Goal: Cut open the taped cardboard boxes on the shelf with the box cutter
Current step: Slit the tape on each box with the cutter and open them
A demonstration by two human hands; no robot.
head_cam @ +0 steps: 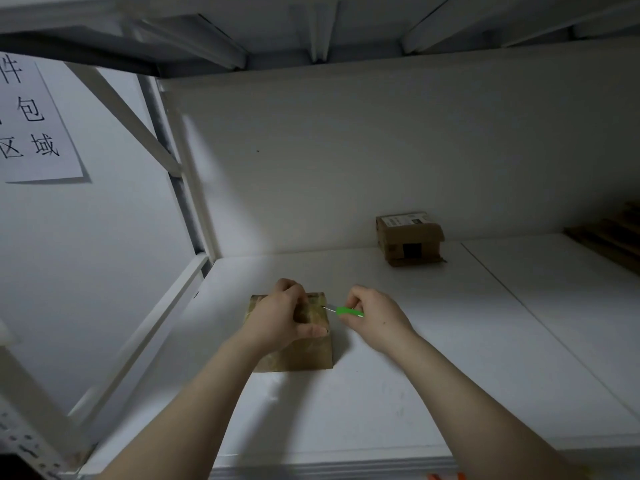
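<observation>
A small taped cardboard box (pixel 304 355) lies on the white shelf board (pixel 398 341), near its left end. My left hand (pixel 280 315) grips the top of this box, fingers curled over its far part and thumb across its middle. My right hand (pixel 372 315) pinches a green box cutter (pixel 348 311) just right of the box. The cutter's thin blade points left and its tip meets the box's right upper edge. A second cardboard box (pixel 410 237) with a white label stands against the back wall, with one flap hanging loose.
A white shelf post (pixel 187 174) and a diagonal brace stand at the left. The upper shelf's underside (pixel 311 29) hangs low overhead. A paper sign (pixel 34 126) is on the left wall. Brown slats (pixel 613 240) lie at the far right. The shelf's front edge (pixel 329 469) is near me.
</observation>
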